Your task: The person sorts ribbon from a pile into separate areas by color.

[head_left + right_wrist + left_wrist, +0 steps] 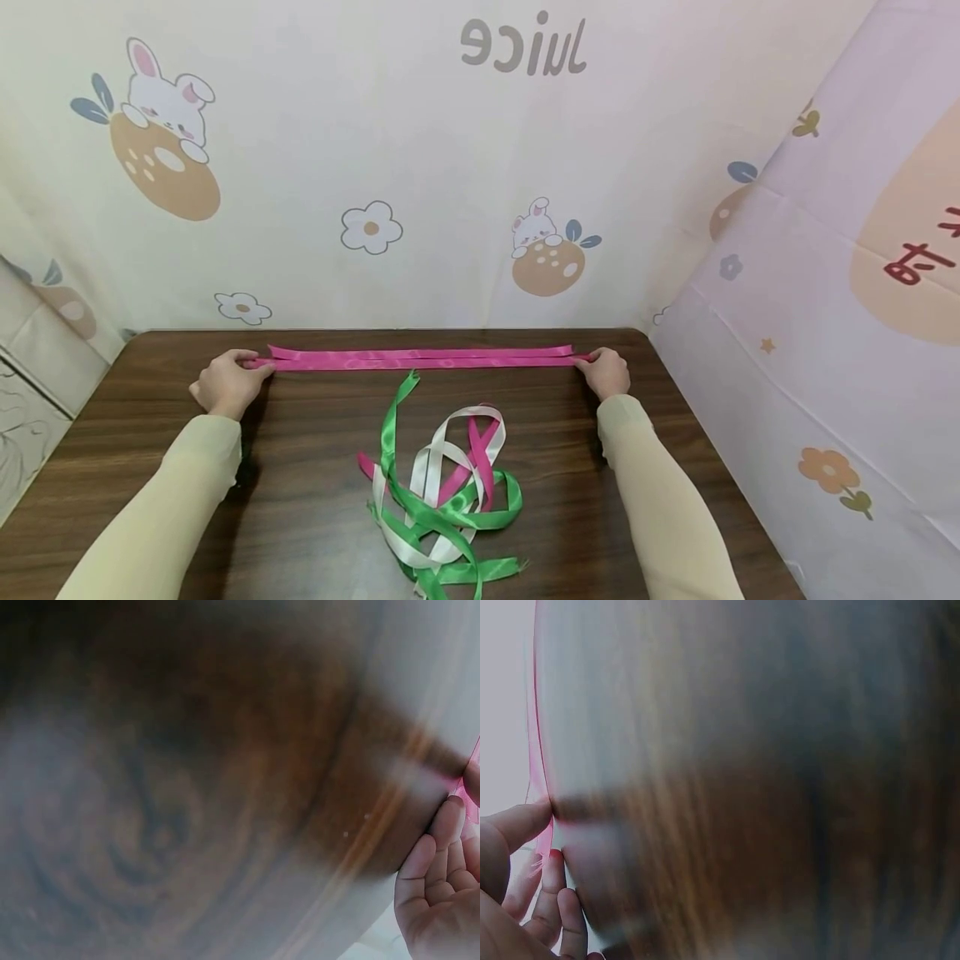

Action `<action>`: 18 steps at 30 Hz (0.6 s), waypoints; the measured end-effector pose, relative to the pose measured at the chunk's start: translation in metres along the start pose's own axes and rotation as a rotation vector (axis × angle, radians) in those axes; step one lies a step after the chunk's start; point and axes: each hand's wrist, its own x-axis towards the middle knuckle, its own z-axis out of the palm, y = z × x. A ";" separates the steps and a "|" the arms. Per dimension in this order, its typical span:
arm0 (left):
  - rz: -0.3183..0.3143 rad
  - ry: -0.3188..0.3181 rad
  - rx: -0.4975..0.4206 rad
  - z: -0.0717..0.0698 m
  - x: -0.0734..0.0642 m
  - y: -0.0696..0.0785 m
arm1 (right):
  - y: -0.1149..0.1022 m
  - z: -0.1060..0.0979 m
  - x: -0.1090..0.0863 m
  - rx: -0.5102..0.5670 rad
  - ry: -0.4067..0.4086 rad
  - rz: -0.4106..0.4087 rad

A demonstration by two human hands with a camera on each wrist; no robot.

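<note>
Near the table's back edge a pink ribbon (420,363) stretches straight from side to side. My left hand (228,384) pinches its left end between thumb and fingers; the left wrist view shows the frayed tip of the ribbon (543,844) at the fingers of that hand (536,885). At the right end, my right hand (604,373) pinches the same ribbon, and in the right wrist view a bit of pink shows by the thumb of the hand (442,885). A second pink ribbon (510,352) runs alongside, just behind the first, its cut ends short of both hands.
On the dark wooden table (307,483), between the forearms, lies a loose tangle of green ribbon (491,521), white ribbon (452,427) and pink ribbon (480,454). A printed cloth (442,142) hangs behind the table, and another cloth (757,417) borders its right side.
</note>
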 end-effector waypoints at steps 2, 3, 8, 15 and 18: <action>-0.007 -0.001 -0.004 -0.001 -0.001 0.000 | 0.001 0.000 0.001 0.005 0.001 0.003; -0.011 -0.001 -0.005 -0.001 -0.001 0.000 | 0.001 0.001 0.001 0.007 0.000 0.003; -0.025 -0.006 -0.001 -0.001 0.000 0.000 | 0.001 0.001 0.002 0.013 0.004 0.005; -0.030 -0.024 0.002 -0.004 0.002 -0.001 | 0.001 0.000 0.001 0.023 0.004 0.010; -0.036 -0.027 -0.007 -0.005 0.002 -0.002 | 0.000 0.000 0.001 0.025 0.006 0.015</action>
